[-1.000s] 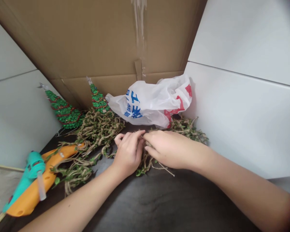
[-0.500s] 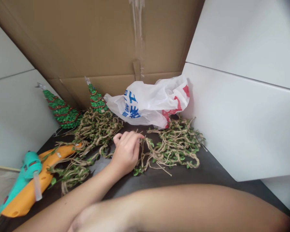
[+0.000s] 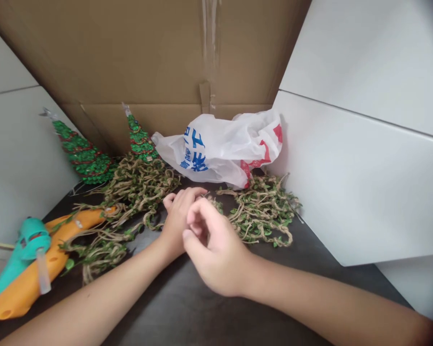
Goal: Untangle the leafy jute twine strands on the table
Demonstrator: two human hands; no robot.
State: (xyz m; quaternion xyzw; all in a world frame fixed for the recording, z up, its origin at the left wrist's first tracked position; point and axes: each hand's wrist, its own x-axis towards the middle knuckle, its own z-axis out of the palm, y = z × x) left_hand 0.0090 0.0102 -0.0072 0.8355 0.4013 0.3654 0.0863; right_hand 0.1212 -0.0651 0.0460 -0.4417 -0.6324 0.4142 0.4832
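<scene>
My left hand point(image 3: 180, 214) is at the middle of the dark table, back up and fingers bent down, between two heaps of leafy twine garland. Its fingertips are partly behind my right hand point(image 3: 220, 254), so what they grip is hidden. My right hand is closed in front of it, thumb and index finger curled towards each other; I cannot make out anything in them. Just past its knuckles lies the right heap of leafy twine garland point(image 3: 263, 211), knotted and loose-ended. The left heap of garland point(image 3: 140, 185) trails strands towards the front left.
A crumpled white plastic bag point(image 3: 223, 149) lies at the back against cardboard point(image 3: 147, 53). Two green tinsel Christmas trees, one at far left point(image 3: 84, 156) and another beside it point(image 3: 140, 139), stand behind the garland. A teal glue gun point(image 3: 31, 240) rests on an orange piece point(image 3: 65, 242). White panels flank both sides.
My right hand has swung up from the lower left, where it crossed my left forearm, to beside my left hand. My left hand stays nearly in place. The view has shifted slightly.
</scene>
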